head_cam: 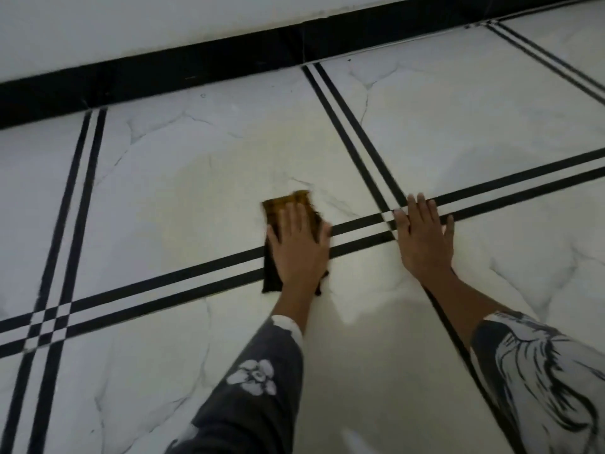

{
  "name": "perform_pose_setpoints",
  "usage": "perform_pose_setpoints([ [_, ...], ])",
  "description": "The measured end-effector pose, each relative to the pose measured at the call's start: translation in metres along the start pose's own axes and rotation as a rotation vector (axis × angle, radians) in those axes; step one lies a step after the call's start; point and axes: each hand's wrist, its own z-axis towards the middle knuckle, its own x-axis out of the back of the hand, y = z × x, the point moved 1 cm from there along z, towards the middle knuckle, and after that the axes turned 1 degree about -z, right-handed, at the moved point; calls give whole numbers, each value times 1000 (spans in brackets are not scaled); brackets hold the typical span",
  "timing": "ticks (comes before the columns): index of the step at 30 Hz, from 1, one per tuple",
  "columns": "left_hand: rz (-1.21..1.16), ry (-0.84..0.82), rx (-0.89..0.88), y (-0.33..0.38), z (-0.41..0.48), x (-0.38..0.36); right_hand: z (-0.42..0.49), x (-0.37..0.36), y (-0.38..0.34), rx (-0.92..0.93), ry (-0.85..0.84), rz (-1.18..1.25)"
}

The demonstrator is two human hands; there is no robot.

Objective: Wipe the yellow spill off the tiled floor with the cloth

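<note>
A dark cloth (284,204) with a yellow-stained far end lies flat on the white tiled floor (474,126), across a pair of black tile lines. My left hand (299,247) presses down on it with fingers spread, covering most of it. A faint yellow smear of the spill (196,198) spreads over the tile to the left of the cloth and beyond it. My right hand (424,237) rests flat and bare on the floor to the right, at the crossing of the black lines, holding nothing.
A black skirting band (163,70) runs along the foot of the white wall (131,24) at the far side. Double black lines divide the marbled tiles. My patterned sleeves (252,388) fill the near foreground.
</note>
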Motion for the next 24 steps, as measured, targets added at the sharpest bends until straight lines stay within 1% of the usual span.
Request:
perform_pose_setpoints([
  [3,-13,-112,-257,76,-18,-22,1,12,35,-112,13,85],
  [5,22,-155,-445,120,-31,-37,-1,21,58,-191,21,119],
  [7,47,-198,-633,152,-46,-47,-5,34,78,-286,2,134],
  [10,98,-228,-946,172,-73,-49,-13,55,92,-386,-76,165],
  [11,45,-267,-982,171,-80,-50,-15,60,93,-416,-92,206],
  [12,-41,-308,-965,167,-86,-50,-18,63,91,-442,-100,265],
  [13,-214,-381,-850,165,-92,-45,-21,71,89,-467,-122,314],
  [15,-603,-577,-378,165,-103,-25,-33,90,83,-516,-201,420],
  [17,-943,-735,127,163,-113,4,-44,112,74,-633,-272,665],
  [19,-1285,-847,537,160,-120,35,-58,134,60,-762,-316,871],
  [20,-1421,-885,675,158,-125,53,-65,150,54,-784,-333,924],
  [21,-1533,-907,754,157,-130,77,-71,170,49,-784,-349,962],
  [23,-1739,-924,804,160,-142,122,-86,217,42,-737,-413,1042],
  [24,-1806,-931,825,165,-147,150,-94,248,37,-721,-483,1079],
])
